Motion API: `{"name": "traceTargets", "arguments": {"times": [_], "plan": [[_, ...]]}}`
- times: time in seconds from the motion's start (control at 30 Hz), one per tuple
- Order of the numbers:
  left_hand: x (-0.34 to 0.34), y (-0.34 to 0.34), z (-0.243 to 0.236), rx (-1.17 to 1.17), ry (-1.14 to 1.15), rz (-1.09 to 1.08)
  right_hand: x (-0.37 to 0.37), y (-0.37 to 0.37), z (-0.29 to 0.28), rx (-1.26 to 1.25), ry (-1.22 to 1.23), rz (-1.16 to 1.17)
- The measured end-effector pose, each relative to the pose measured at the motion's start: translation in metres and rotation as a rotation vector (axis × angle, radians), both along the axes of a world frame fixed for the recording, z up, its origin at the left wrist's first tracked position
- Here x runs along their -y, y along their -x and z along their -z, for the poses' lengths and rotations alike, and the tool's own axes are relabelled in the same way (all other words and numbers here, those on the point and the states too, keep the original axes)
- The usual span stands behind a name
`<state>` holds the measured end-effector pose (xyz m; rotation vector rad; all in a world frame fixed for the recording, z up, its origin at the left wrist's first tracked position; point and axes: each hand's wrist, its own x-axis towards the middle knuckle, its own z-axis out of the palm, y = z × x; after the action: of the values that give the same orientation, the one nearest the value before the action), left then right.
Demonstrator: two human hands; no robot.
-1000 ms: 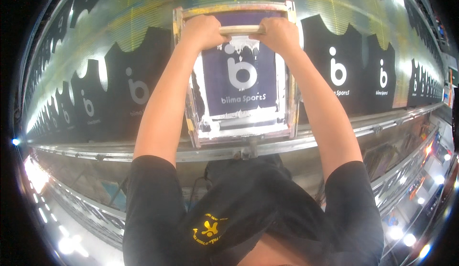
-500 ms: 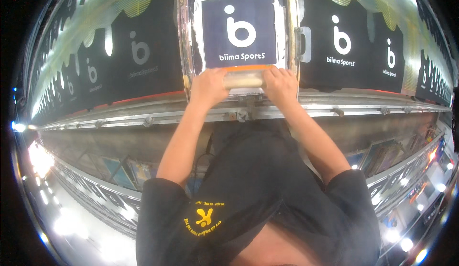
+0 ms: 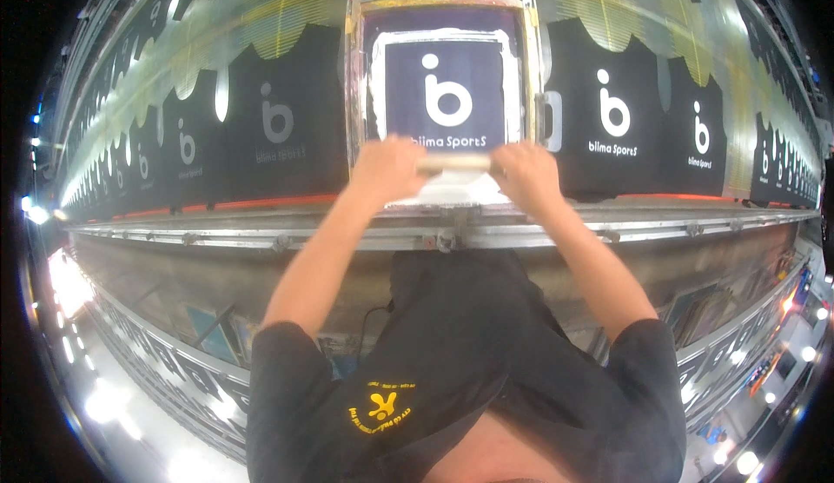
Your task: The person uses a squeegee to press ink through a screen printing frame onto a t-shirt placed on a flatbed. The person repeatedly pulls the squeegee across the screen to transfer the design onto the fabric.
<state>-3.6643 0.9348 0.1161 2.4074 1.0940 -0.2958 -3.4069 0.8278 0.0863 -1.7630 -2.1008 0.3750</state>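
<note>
Left hand [image 3: 387,170] and right hand [image 3: 527,175] gripping pale squeegee handle [image 3: 455,163], knuckles closing around both ends, bar lying between fists. White paste [image 3: 452,192], seemingly ink, showing just below grip. Uneven wrist pressure risking patchy print, I judge; nudged screen frame [image 3: 532,57], surrounding emblem beyond grip, risking blurred edges. Metal rail [image 3: 347,236] running below grip, likely limiting pull bodyward. Farther out, dark fabric panels flanking: brighter emblem showing right, fainter left.
</note>
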Motion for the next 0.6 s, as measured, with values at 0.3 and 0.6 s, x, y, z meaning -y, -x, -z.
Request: {"name": "traceTargets", "arguments": {"times": [0.3, 0.6], "plan": [[-0.238, -0.071, 0.032, -0.054, -0.161, 0.030, -0.232, -0.049, 0.013, 0.112, 0.137, 0.212], [-0.103, -0.029, 0.042, 0.016, -0.121, -0.150, -0.115, -0.009, 0.046, 0.183, -0.063, 0.145]]}}
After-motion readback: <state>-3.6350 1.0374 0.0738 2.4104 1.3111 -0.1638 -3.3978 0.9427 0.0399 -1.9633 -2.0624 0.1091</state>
